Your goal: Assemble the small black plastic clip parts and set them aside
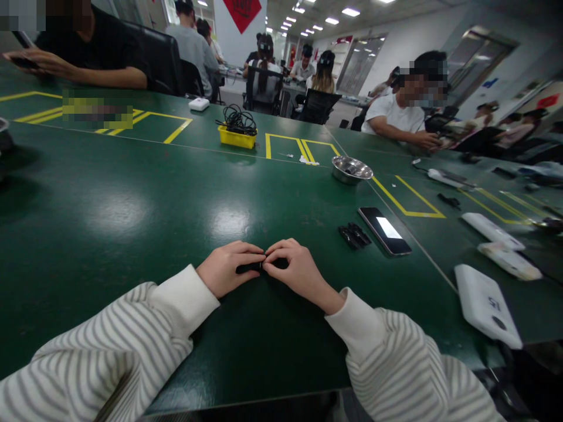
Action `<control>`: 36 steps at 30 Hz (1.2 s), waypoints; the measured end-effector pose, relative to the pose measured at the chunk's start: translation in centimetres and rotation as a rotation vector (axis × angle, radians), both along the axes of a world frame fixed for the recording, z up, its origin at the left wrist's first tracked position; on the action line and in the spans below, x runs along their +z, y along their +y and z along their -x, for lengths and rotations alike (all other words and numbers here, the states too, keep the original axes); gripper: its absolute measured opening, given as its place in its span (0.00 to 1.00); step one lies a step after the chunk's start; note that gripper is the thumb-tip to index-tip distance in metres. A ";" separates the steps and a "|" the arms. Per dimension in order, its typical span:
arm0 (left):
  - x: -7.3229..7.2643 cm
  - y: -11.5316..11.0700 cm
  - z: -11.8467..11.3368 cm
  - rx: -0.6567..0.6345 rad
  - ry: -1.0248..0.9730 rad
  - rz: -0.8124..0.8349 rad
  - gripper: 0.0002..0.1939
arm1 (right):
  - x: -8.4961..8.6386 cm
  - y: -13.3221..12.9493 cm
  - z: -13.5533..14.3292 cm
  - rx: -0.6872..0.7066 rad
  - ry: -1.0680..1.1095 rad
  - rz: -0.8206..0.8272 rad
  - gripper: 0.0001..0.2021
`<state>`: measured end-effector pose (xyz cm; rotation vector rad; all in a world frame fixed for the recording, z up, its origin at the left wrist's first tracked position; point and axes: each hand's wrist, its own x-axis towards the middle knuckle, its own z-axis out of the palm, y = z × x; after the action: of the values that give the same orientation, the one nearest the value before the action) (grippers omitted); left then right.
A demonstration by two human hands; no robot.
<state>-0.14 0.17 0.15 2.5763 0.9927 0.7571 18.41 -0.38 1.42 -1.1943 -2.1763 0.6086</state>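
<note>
Just above the green table (185, 199), my two hands meet fingertip to fingertip. My left hand (231, 264) is closed round a small black part (248, 267), which shows between thumb and fingers. Thumb and forefinger of my right hand (295, 266) pinch together at the right end of that part. Whatever lies in this pinch is too small and too covered to make out. To the right of my hands lie several small black pieces (354, 235), side by side. A phone (385, 231) with a lit screen rests beyond them.
A metal bowl (352, 169) and a yellow tray (238, 138) of black cables stand farther back. White power banks (487, 305) lie along the right. Yellow tape (407, 213) marks the table. Another person (396, 111) sits across at the right; someone's arm (83, 70) shows upper left.
</note>
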 end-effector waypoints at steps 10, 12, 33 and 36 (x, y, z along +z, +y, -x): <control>-0.1 0.0 0.1 -0.019 -0.002 -0.091 0.12 | 0.0 0.0 0.0 -0.012 0.031 0.018 0.02; -0.1 -0.1 0.1 -0.024 0.000 -0.097 0.12 | 0.2 0.2 -0.1 -0.039 0.068 0.020 0.03; -0.1 -0.7 0.1 -0.030 0.034 -0.109 0.12 | 0.4 2.7 -1.6 -0.092 0.012 0.148 0.04; -0.1 -0.3 0.3 0.012 0.046 -0.139 0.12 | 0.9 2.1 -1.9 -0.063 0.124 0.166 0.05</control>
<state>-0.44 -0.13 0.02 2.7197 1.0023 0.7999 20.33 1.76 2.32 -1.2694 -2.0090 0.8275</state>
